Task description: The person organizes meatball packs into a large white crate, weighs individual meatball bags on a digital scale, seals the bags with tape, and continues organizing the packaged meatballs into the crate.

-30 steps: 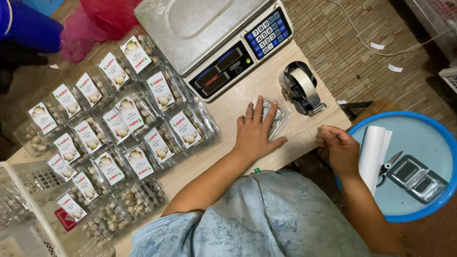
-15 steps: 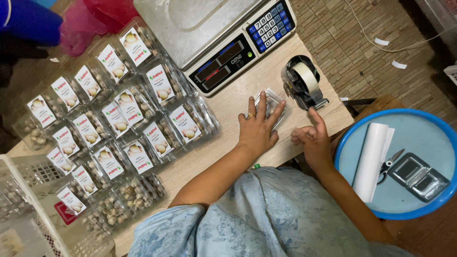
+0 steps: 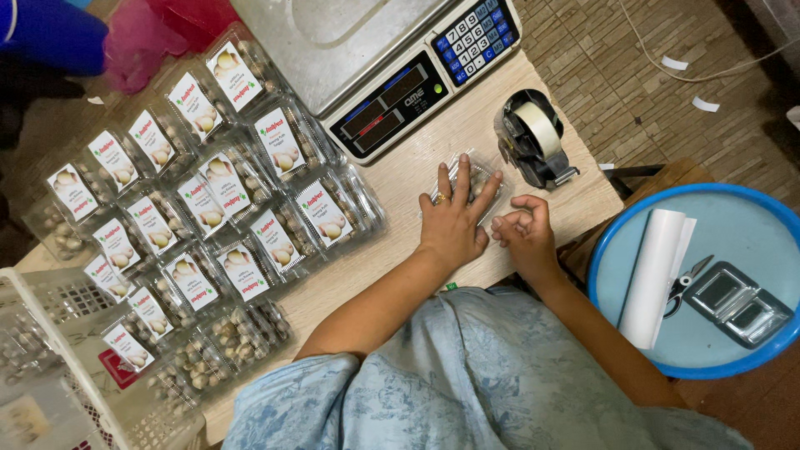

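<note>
Clear pack [image 3: 482, 177] under left hand [image 3: 452, 218] fingers.

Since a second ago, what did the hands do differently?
The right hand moved from the table's right edge, near the blue tray, in beside the left hand. The left hand stayed flat on the clear pack. The tape dispenser and scale stayed put.

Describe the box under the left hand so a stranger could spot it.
Find the scale at the table's far edge. Just in front of it, beside the tape dispenser, a clear box lies under the left hand. Unlike the stacked boxes, it has no label.
</note>
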